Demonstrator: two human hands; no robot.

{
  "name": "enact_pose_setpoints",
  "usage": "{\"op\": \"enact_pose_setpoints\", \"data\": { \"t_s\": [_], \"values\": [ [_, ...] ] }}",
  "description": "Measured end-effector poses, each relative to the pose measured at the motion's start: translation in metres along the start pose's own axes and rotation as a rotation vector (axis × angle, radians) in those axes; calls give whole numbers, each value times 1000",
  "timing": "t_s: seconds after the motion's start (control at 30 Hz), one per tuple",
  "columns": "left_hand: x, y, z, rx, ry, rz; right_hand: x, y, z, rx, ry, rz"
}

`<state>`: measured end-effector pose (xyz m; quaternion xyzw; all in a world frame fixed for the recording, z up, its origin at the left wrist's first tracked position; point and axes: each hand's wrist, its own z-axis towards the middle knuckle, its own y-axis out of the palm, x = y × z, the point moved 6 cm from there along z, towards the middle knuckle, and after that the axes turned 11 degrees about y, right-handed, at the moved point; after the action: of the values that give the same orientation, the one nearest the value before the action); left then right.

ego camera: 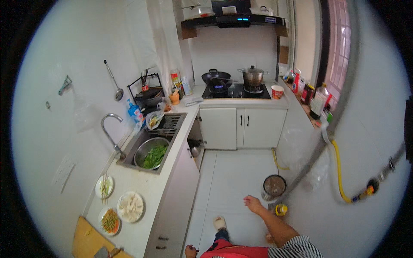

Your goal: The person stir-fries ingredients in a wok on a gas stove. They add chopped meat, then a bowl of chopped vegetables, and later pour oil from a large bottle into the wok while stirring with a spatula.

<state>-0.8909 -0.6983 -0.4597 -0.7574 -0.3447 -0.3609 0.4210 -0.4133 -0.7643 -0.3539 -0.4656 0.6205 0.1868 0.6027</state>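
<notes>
My right hand (pixel 252 203) hangs over the tiled floor, its fingers loosely curled, and nothing shows in it. A bin (pixel 274 186) and a yellow-capped container (pixel 281 210) stand beyond it by the right wall. At the bottom edge, beside the counter front, is my left hand (pixel 191 251); whether it holds anything is unclear. Left of it, a cleaver (pixel 102 253) lies on a wooden cutting board (pixel 87 235). Plates of chopped beans and carrot (pixel 110 222), white pieces (pixel 130 207) and sliced greens with chopsticks (pixel 104 186) sit on the counter. Leafy greens (pixel 155 156) fill a metal bowl (pixel 140 150) in the sink.
On the gas stove (pixel 237 91) stand a black wok (pixel 215 77) over a blue flame and a lidded steel pot (pixel 253 76). A paper tub (pixel 277 92) is at its right. Bottles (pixel 319 101) line the right ledge. Lower left cabinet (pixel 193 142) stands partly open.
</notes>
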Motion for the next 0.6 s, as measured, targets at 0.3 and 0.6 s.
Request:
{"op": "enact_pose_setpoints", "data": {
  "t_s": [0.3, 0.6],
  "values": [
    [214, 107, 321, -60, 425, 42, -98, -43, 142, -371, 76, -688],
    [577, 207, 487, -283, 753, 137, -249, -224, 403, 1, -56, -581]
  ]
}}
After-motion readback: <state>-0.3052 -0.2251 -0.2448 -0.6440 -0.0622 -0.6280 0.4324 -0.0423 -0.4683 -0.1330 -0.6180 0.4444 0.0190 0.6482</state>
